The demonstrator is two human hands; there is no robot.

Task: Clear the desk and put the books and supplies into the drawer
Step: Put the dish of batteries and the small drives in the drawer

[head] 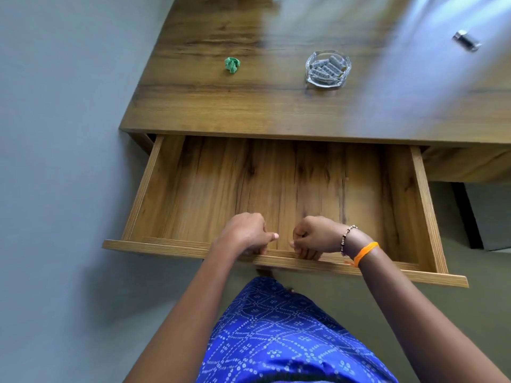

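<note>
Both hands, left [244, 233] and right [318, 236], grip the drawer's front edge [166, 248].

We see a glass ashtray [328, 68] on the wooden counter [276, 111], holding several small grey rolled pieces. Well to the left of the ashtray lies a crumpled green scrap [232, 64], apart from everything else. Far to the right of the ashtray, near the frame edge, rests a small dark cylinder with a silver cap [466, 40], blurred so we cannot tell what it is. Left of the counter runs a pale grey wall [60, 134]. Below and right of the ashtray, under the counter, we make out an olive floor [448, 205] and a dark upright panel [466, 214].
</note>
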